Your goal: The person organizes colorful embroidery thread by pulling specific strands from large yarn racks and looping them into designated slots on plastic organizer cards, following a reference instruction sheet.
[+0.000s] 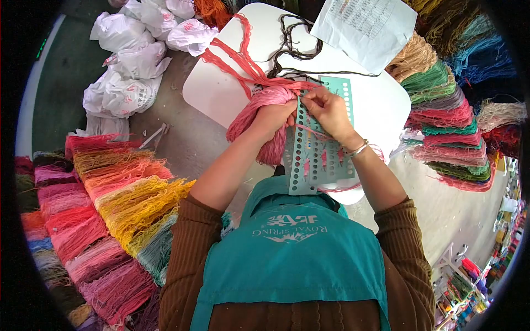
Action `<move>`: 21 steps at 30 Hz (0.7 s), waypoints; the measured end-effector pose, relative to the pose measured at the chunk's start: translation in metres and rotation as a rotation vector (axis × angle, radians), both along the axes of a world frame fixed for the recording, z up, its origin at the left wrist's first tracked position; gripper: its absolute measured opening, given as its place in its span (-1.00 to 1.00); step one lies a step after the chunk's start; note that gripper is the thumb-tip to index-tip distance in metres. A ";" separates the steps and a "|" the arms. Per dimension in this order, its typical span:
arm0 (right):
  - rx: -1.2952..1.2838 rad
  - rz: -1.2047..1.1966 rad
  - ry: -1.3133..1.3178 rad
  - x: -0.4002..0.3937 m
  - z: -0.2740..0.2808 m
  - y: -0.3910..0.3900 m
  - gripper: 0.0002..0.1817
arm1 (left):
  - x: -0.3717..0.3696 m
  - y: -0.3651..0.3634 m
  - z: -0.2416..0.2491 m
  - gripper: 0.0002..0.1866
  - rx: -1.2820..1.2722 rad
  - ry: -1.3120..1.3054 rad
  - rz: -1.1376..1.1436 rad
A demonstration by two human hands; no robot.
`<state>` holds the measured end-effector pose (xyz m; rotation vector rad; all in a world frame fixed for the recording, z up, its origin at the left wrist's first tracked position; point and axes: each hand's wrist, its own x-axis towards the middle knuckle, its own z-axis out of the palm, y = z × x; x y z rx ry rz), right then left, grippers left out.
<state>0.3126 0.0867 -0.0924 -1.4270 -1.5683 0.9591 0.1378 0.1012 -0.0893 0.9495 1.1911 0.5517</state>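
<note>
A thick bundle of pink thread (259, 110) is gripped in my left hand (277, 117), its fingers closed at the left edge of a green card with punched holes (300, 171). My right hand (332, 115) is over the upper part of this card, thumb and fingertips pinched together close to its top holes. What lies in the pinch is too small to make out. Pink strands cross the card below my hands, and small pink thread knots (324, 159) hang on its face. Another green punched card (345, 94) lies partly under my right hand.
Coral thread (240, 58) and dark thread (287, 44) lie across the white table (207, 83). A printed sheet (364, 33) rests at its far edge. Coloured skeins (121, 193) are stacked at left, more skeins (441, 110) at right. White plastic bags (130, 77) sit at upper left.
</note>
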 end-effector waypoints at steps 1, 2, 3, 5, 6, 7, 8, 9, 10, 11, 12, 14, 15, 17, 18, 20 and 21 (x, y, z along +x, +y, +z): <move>-0.023 0.011 -0.007 0.000 0.000 0.000 -0.83 | 0.001 0.000 -0.001 -0.67 0.014 0.015 0.004; -0.024 0.014 -0.061 0.001 0.002 0.000 -0.81 | 0.000 0.000 0.000 -0.66 0.028 0.095 -0.015; -0.026 0.017 -0.115 0.000 0.011 0.001 -0.79 | -0.003 0.001 0.009 -0.65 0.043 0.175 -0.033; -0.050 0.038 -0.218 -0.001 0.025 0.002 -0.76 | -0.014 0.004 0.013 -0.64 0.048 0.272 -0.064; -0.074 0.057 -0.268 -0.002 0.030 0.003 -0.75 | -0.019 0.007 0.018 -0.63 0.037 0.289 -0.076; -0.097 0.075 -0.318 -0.003 0.033 0.004 -0.73 | -0.021 0.008 0.024 -0.63 0.027 0.305 -0.089; -0.068 0.069 -0.335 -0.004 0.030 0.004 -0.70 | -0.022 0.005 0.030 -0.62 0.021 0.245 -0.082; -0.038 0.064 -0.351 -0.006 0.026 0.005 -0.68 | -0.020 0.003 0.036 -0.64 0.025 0.172 -0.116; -0.007 0.060 -0.367 -0.007 0.024 0.006 -0.65 | -0.018 0.001 0.040 -0.65 0.029 0.099 -0.149; -0.013 0.061 -0.400 -0.008 0.024 0.006 -0.61 | -0.017 0.000 0.043 -0.66 0.033 0.026 -0.181; -0.018 0.063 -0.432 -0.009 0.024 0.007 -0.57 | -0.016 0.000 0.047 -0.68 -0.001 -0.028 -0.172; -0.082 0.051 -0.387 -0.009 0.023 0.008 -0.50 | -0.014 -0.001 0.051 -0.73 -0.069 -0.138 -0.156; -0.139 0.037 -0.310 -0.007 0.022 0.012 -0.48 | -0.012 0.000 0.046 -0.74 -0.041 -0.121 -0.115; -0.196 0.051 -0.166 -0.002 0.019 0.014 -0.44 | -0.008 0.003 0.033 -0.77 0.016 -0.088 -0.035; -0.195 0.080 -0.098 0.000 0.015 0.014 -0.43 | -0.005 0.003 0.033 -0.77 0.048 -0.041 -0.081; -0.177 0.126 0.061 0.003 0.004 0.017 -0.42 | 0.000 0.004 0.034 -0.76 0.115 0.054 -0.175; -0.162 0.141 0.151 0.002 0.000 0.017 -0.42 | 0.001 0.005 0.033 -0.75 0.151 0.075 -0.196</move>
